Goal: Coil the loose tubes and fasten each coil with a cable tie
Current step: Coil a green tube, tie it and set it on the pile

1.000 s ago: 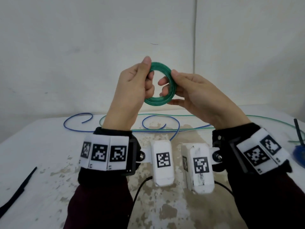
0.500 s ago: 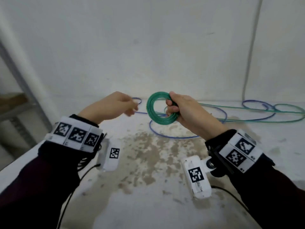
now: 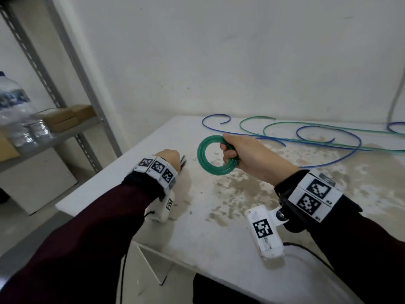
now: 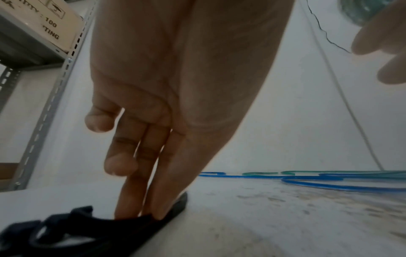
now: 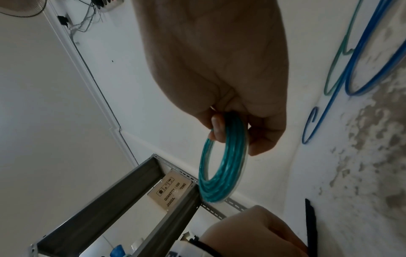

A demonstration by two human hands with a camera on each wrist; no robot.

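Left hand [image 3: 167, 156] dropped from mid-air to the table [image 3: 219, 227], straight fingers [image 4: 136, 196] touching black cable tie [image 4: 92, 231] near table's left edge, right hand [image 3: 247, 153] pinching coiled green tube [image 3: 210, 165] above table, loose blue tubes [image 3: 328, 148] behind

Left hand [image 3: 167, 155] in head view: fingers hidden behind own back and wrist band. Black cable tie [image 4: 92, 231] blurred at its near end, cut by the left-wrist frame's lower edge. Green coil [image 4: 360, 9] out of focus, clipped at the top corner. Loose blue tube [image 3: 328, 150] and green tube [image 3: 317, 126] cut off at right edge. Water bottle [image 3: 15, 115] blurred, cropped at left.
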